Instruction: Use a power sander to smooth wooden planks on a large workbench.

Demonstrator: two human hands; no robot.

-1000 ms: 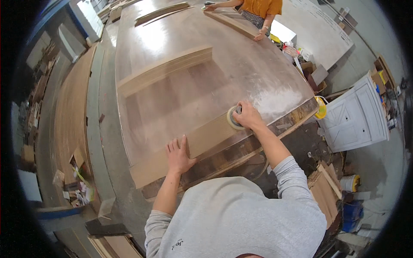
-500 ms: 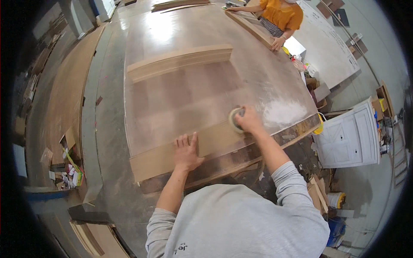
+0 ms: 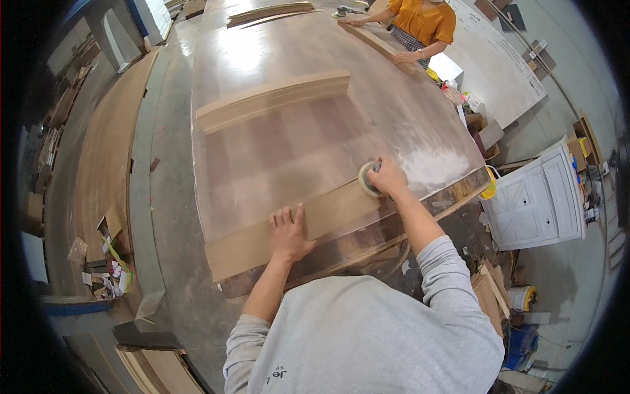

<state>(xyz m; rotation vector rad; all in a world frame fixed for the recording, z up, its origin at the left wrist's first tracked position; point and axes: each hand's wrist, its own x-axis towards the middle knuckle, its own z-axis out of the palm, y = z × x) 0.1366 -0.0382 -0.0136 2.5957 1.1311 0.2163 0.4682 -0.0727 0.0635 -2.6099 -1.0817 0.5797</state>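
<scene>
A long, light brown wooden board [image 3: 328, 209] lies flat along the near edge of the worktable. My left hand [image 3: 289, 235] rests on it left of its middle, palm down with fingers spread. Near the board's right end, my right hand [image 3: 388, 176] grips a round sanding pad [image 3: 367, 180] with a dark back and a pale rim. The pad stands tilted, and its contact with the wood is partly hidden. Farther back on the table, several similar boards [image 3: 275, 98] are stacked in a row.
White dust [image 3: 433, 165] covers the table right of my right hand. At the far right a person in an orange top [image 3: 426, 23] handles another board [image 3: 377, 44]. Thin strips [image 3: 269, 14] lie at the far edge. A white cabinet [image 3: 537, 197] stands to the right.
My right hand has moved slightly right along the board with the sanding pad. My left hand stays spread on the wood. The other person's near hand has shifted along their board. The view has tilted slightly.
</scene>
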